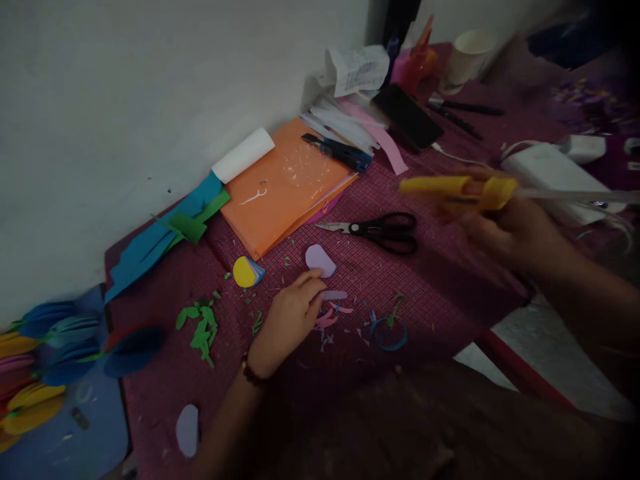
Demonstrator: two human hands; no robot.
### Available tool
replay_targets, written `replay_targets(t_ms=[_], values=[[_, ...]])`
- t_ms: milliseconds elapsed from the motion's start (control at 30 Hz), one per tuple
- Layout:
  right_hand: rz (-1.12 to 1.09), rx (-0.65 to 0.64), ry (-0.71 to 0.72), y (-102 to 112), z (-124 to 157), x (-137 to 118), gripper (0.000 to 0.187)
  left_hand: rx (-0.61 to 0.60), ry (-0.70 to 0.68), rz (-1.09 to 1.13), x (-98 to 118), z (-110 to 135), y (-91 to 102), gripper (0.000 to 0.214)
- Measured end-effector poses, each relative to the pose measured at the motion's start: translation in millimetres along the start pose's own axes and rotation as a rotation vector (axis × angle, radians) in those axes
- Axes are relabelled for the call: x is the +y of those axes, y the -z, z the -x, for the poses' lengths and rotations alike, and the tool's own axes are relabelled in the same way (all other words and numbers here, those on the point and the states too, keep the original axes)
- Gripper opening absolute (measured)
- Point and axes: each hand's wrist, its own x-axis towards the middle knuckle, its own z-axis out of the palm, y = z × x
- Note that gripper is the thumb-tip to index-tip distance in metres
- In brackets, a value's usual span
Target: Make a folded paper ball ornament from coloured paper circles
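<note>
My left hand (294, 308), with a beaded bracelet at the wrist, is low over the table. Its fingertips are closed at the lower edge of a rounded lilac paper piece (319, 259); part of that edge is hidden. A narrow lilac paper strip (334, 295) lies by the thumb. On the right, my right hand (487, 217) is wrapped round a yellow glue gun (450, 187), blurred, its nozzle pointing left and a pale glue stick (565, 195) sticking out behind. Black-handled scissors (383, 231) lie partly spread between the hands. A yellow paper round (244, 272) sits left of the lilac piece.
Orange paper sheets (280, 193) bear a blue utility knife (345, 152). Green scraps (203, 330) and a lilac half-round (187, 430) lie left. Behind are a phone (407, 117) and a cup (470, 57). A white power strip (555, 177) with cables stands right. Paper ornaments (60, 340) rest far left.
</note>
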Motion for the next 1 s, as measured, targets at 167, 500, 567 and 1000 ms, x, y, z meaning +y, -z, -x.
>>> replay_targets(t_ms=[167,500,567,1000], values=[[-0.299,-0.473,0.294,-35,1,-41,0.035,-0.029,0.066,-0.234,10,6,-8.5,0.015],[-0.258,-0.603,0.437,-67,-26,-46,0.039,-0.139,0.086,-0.503,19,6,-12.8,0.01],[-0.239,-0.614,0.451,-64,-24,-46,0.038,-0.139,0.077,-0.514,19,6,-13.1,0.01],[-0.207,-0.693,0.474,-60,-12,-44,0.036,-0.071,0.038,-0.592,21,7,-17.3,0.006]])
